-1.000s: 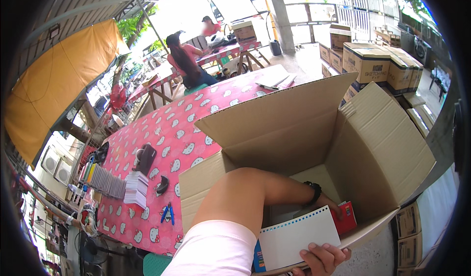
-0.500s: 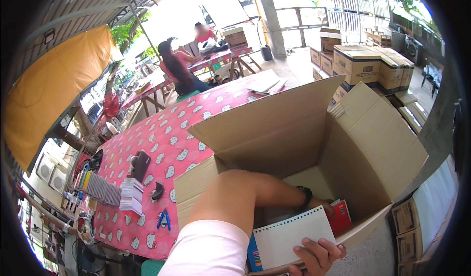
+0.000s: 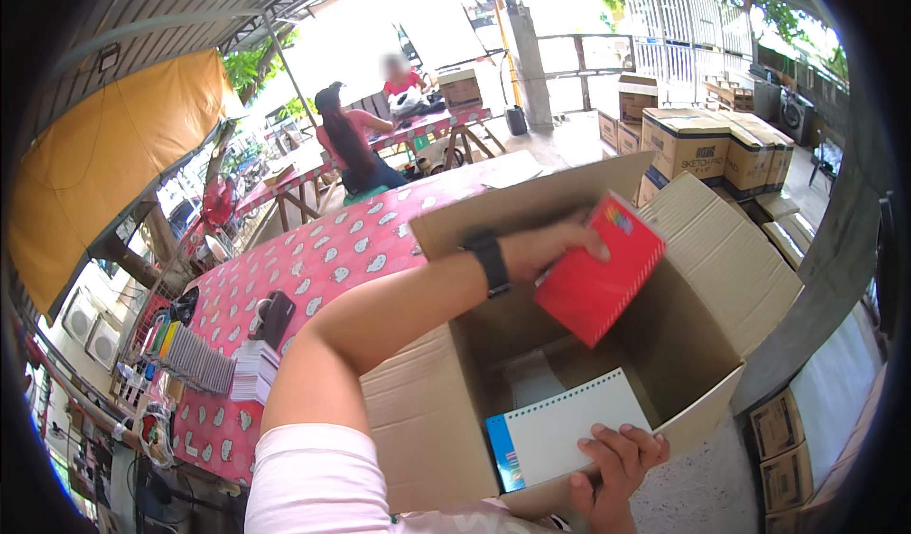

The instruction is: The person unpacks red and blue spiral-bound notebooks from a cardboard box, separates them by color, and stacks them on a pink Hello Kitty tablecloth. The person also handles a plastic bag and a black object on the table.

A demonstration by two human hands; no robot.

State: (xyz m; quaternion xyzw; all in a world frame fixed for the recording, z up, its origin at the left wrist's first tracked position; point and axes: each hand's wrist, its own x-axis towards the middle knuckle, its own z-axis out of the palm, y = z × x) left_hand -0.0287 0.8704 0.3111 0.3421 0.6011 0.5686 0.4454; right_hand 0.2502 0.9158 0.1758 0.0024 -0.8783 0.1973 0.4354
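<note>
Now the red pad (image 3: 604,276) is lifted higher.

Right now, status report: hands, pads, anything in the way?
Left hand gripping red pad over open cardboard box. Right hand on white-paged pad at box's near edge. Left arm and red pad hide part of box's inside.

Notepad (image 3: 574,422) at near side of box (image 3: 418,430), stacks (image 3: 204,358) left, cartons (image 3: 688,145) behind right
</note>
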